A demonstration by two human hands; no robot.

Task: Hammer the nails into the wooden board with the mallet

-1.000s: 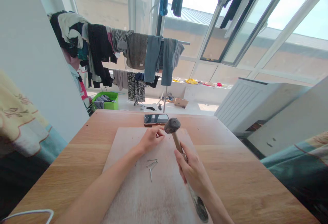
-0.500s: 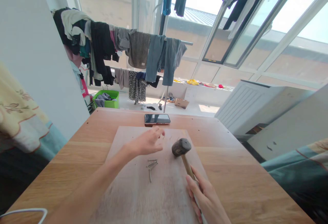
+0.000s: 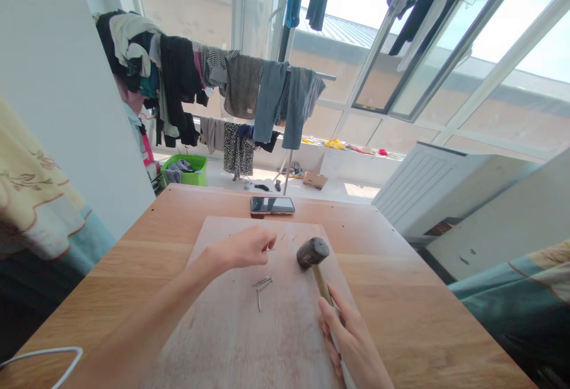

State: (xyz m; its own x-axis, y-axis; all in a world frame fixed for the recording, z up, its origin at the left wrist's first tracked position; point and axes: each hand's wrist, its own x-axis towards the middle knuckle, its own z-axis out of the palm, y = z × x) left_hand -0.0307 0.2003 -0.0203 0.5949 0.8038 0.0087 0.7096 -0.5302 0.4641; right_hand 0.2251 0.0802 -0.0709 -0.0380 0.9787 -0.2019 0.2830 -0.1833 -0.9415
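My left hand [image 3: 252, 245] is closed in a pinch above the far half of a pale wooden board [image 3: 214, 323]. A thin nail [image 3: 272, 250] juts out sideways from its fingertips. My right hand [image 3: 350, 332] is wrapped around the wooden handle of a mallet [image 3: 313, 252], whose dark head is over the board's right side. Several loose nails [image 3: 262, 282] lie in a small pile at the board's middle, nearer to me than my left hand. Beyond the fingers, thin nails [image 3: 294, 237] appear to stand in the board.
The board lies on a wooden table [image 3: 414, 294]. Past its far edge is a phone [image 3: 272, 205]. A white cable [image 3: 53, 351] curves at the near left. Behind the table are a green basket [image 3: 196, 170] and hanging laundry [image 3: 243, 86].
My left hand has drawn back slightly to the left, and its fingers have closed from a looser shape into a pinch with a nail showing. The mallet has barely shifted.
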